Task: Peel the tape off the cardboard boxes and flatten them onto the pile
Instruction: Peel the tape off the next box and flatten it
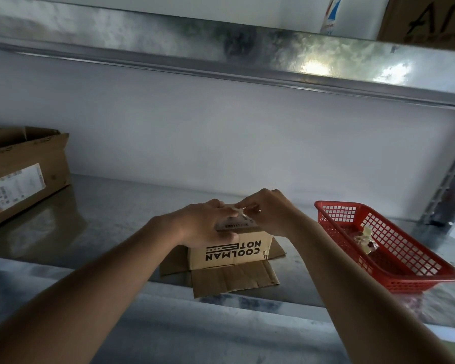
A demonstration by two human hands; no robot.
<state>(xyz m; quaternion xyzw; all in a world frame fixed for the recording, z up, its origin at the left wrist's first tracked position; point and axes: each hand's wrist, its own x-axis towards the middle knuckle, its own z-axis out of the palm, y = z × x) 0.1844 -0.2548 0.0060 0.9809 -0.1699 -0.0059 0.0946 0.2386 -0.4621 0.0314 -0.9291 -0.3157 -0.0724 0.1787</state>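
Printed writing: the small cardboard box (230, 252) reads "COOLMAN NOT" in black, upside down from where the person stands, with a striped bar mark beside "NOT".
Small box, place: on the metal shelf (111, 219), near the middle of its front edge, standing on its splayed lower flaps, which lie flat on the surface toward the front.
Small box, top: a pale label or tape strip (243, 219) with dark print too blurred to read runs across the top.
Left hand (205, 224): lies over the top left of the small box, thumb down on the printed front face, fingers across the top, holding the box steady.
Right hand (267, 212): fingertips pinched on a bit of the pale strip at the top of the box, just beside the left fingertips.
Second box: one bigger cardboard box (21, 177) at the left edge of the shelf, well apart, flaps open, with a white shipping label (15, 186) whose print is too small to read.
Basket: one red plastic mesh basket (394, 264) near the right edge of the shelf, tilted, holding a few crumpled pale scraps (443, 239).
Upper shelf: a brown carton (431, 19) at the right end shows large dark letters, "AL" and part of another, cut by the frame.
Count: two boxes on the lower shelf, one basket, two hands.
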